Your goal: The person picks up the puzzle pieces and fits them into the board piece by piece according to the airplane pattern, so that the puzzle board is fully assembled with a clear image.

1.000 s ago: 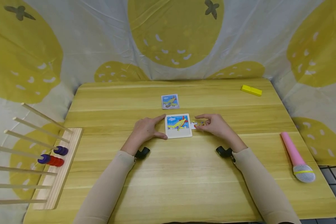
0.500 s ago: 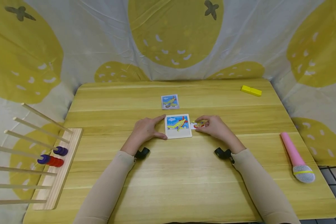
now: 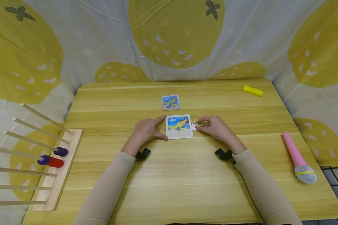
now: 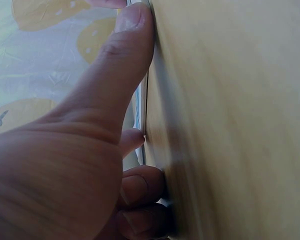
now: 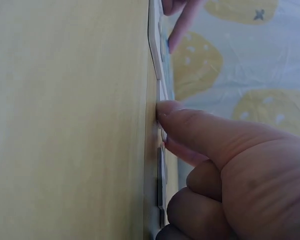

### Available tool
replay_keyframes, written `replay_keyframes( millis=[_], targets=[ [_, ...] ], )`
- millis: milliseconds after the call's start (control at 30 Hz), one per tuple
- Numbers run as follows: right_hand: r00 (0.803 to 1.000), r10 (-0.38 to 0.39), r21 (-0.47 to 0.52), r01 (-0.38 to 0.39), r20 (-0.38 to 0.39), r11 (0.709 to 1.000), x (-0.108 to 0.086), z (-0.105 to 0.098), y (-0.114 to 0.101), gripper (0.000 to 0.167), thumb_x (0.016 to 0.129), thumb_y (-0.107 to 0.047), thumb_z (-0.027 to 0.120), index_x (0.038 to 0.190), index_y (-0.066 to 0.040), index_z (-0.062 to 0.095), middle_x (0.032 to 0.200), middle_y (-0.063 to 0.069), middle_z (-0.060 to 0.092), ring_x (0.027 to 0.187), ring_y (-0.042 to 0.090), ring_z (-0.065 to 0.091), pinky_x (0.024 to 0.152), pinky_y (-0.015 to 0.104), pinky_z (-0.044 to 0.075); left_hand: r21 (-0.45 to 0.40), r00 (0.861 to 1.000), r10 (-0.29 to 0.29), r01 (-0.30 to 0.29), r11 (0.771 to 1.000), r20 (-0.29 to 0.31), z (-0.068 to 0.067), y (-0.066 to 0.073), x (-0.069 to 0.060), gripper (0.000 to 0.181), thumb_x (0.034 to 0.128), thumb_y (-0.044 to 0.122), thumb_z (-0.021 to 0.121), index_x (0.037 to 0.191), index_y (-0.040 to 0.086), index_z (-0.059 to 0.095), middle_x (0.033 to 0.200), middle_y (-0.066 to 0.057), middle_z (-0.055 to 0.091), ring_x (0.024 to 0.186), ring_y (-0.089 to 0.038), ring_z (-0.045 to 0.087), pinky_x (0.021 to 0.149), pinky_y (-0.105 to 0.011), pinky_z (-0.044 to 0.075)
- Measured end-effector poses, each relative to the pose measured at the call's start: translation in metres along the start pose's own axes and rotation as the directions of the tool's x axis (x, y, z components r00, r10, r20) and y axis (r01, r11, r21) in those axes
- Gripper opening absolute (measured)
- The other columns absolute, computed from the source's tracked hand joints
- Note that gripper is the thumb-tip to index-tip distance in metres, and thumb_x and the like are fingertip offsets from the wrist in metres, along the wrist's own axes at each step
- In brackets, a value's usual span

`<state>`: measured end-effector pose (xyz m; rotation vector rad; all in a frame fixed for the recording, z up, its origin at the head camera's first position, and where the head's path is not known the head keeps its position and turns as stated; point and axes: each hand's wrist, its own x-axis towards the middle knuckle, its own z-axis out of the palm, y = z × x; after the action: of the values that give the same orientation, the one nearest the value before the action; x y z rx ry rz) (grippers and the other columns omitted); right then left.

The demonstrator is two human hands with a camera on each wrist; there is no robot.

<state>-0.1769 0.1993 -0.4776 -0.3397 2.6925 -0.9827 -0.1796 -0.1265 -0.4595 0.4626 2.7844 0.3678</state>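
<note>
1. At the table's (image 3: 171, 184) centre: puzzle tray (image 3: 181, 134), upper picture filled, lower part bare.
2. Nine o'clock of it: left hand (image 3: 146, 128), thumb and forefinger spread wide, steadying its edge.
3. Three o'clock, just beside: right hand (image 3: 217, 127), narrow pinch at puzzle pieces (image 3: 199, 125).
4. Near twelve: airplane card (image 3: 171, 102).
5. Step, apparently: aligning or picking up pieces; next calls for lifting one towards the tray's six o'clock.

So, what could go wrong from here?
The puzzle piece pinched by the right hand could nudge its neighbour: what looks like another loose piece lies close beside it.

The tray might slide or pivot if pushed from the right, since the left hand touches only its left side.

The piece could go wrong way round into the bare lower strip; fingers partly hide its picture.
</note>
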Motion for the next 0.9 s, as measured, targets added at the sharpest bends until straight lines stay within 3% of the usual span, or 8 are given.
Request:
replay_keyframes(
  millis=[267, 467, 667, 900],
  targets=[
    [0.998, -0.058, -0.073, 0.057, -0.015, 0.996, 0.0, -0.001, -0.001, 0.03, 0.098, -0.032, 0.078, 0.119, -0.01, 0.078, 0.058, -0.005, 0.043, 0.054, 0.011, 0.034, 0.054, 0.025, 0.029, -0.002, 1.0, 0.001, -0.001, 1.0, -0.003, 0.001, -0.001, 0.0, 0.109, 0.072, 0.074, 0.084, 0.164, 0.037, 0.041, 0.091, -0.012, 0.07, 0.075, -0.025, 0.052, 0.063, -0.034, 0.036],
    [0.997, -0.077, -0.017, 0.077, -0.031, 0.997, -0.001, -0.004, -0.006, 0.028, 0.098, -0.033, 0.077, 0.116, -0.011, 0.078, 0.058, -0.006, 0.038, 0.053, 0.011, 0.031, 0.053, 0.025, 0.028, 0.003, 1.0, 0.008, -0.008, 1.0, -0.008, 0.0, -0.001, 0.0, 0.109, 0.0717, 0.074, 0.084, 0.164, 0.036, 0.042, 0.086, -0.011, 0.068, 0.074, -0.024, 0.051, 0.062, -0.034, 0.035],
    [0.986, -0.164, -0.015, 0.164, 0.006, 0.986, 0.008, 0.018, -0.031, 0.024, 0.096, -0.029, 0.08, 0.113, -0.012, 0.08, 0.057, -0.008, 0.032, 0.053, 0.009, 0.026, 0.057, 0.026, 0.027, 0.013, 1.0, 0.005, -0.005, 1.0, -0.006, 0.001, -0.001, -0.001, 0.108, 0.0728, 0.074, 0.083, 0.164, 0.035, 0.041, 0.09, -0.012, 0.07, 0.073, -0.024, 0.051, 0.061, -0.034, 0.035],
    [0.96, -0.272, -0.083, 0.277, 0.073, 0.957, 0.019, 0.045, -0.056, 0.027, 0.095, -0.034, 0.081, 0.112, -0.013, 0.082, 0.055, -0.01, 0.044, 0.051, 0.005, 0.037, 0.055, 0.023, 0.03, 0.021, 1.0, 0.019, -0.018, 1.0, -0.02, 0.002, -0.001, 0.0, 0.107, 0.0729, 0.075, 0.083, 0.164, 0.035, 0.042, 0.091, -0.014, 0.071, 0.072, -0.024, 0.054, 0.061, -0.034, 0.037]
  ],
)
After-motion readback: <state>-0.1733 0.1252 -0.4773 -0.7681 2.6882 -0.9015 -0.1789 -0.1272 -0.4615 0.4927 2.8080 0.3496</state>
